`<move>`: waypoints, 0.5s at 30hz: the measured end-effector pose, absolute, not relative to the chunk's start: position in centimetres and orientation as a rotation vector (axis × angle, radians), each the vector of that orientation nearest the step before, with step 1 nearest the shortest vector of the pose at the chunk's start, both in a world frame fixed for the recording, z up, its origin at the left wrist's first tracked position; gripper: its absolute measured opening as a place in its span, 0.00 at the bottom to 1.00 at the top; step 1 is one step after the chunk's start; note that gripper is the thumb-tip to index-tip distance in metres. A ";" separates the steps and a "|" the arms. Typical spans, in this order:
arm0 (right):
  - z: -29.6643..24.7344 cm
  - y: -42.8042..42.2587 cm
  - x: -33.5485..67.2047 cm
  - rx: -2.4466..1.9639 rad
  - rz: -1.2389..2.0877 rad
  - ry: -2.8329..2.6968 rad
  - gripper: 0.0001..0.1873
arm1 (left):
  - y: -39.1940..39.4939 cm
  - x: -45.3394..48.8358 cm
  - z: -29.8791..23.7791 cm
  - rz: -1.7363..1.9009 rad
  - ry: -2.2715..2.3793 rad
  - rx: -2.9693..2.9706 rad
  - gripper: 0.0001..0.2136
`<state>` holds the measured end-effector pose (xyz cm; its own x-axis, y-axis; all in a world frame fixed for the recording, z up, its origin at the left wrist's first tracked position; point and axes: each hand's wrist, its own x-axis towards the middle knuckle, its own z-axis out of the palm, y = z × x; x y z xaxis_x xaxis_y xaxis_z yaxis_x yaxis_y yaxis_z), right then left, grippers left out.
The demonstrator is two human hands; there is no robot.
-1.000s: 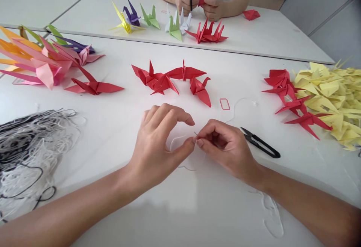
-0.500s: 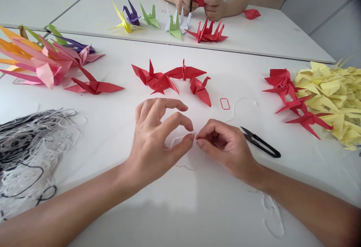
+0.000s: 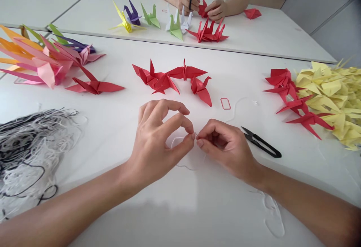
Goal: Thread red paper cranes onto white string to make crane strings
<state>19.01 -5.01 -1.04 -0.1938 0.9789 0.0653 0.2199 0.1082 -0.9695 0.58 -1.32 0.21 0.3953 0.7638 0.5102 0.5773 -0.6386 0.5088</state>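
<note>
We find the right hand just left of the black snips, pinching a thin needle whose long axis points toward the left hand; that hand, farther left, appears to pinch white thread.

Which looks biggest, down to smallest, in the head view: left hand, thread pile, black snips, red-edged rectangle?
Largest to smallest:
thread pile, cut off at the picture's edge
left hand
black snips
red-edged rectangle

Thin white thread, loosely curved
</note>
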 end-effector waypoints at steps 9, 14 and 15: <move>-1.0 -5.0 19.0 -1.216 1.155 -1.548 0.06 | -1.3 0.6 0.2 1.075 1.181 2.399 0.04; -1.0 -5.1 19.0 -1.232 1.099 -1.546 0.06 | -1.4 0.5 0.6 1.060 1.175 2.329 0.06; -0.9 -5.1 18.9 -1.235 1.079 -1.551 0.06 | -1.4 0.4 0.6 1.058 1.154 2.308 0.06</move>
<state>18.94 -5.09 -0.95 -0.1445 0.9840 0.1045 0.2443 0.1378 -0.9599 0.45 -1.41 0.62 0.3894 0.7947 0.4657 0.5326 -0.6068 0.5900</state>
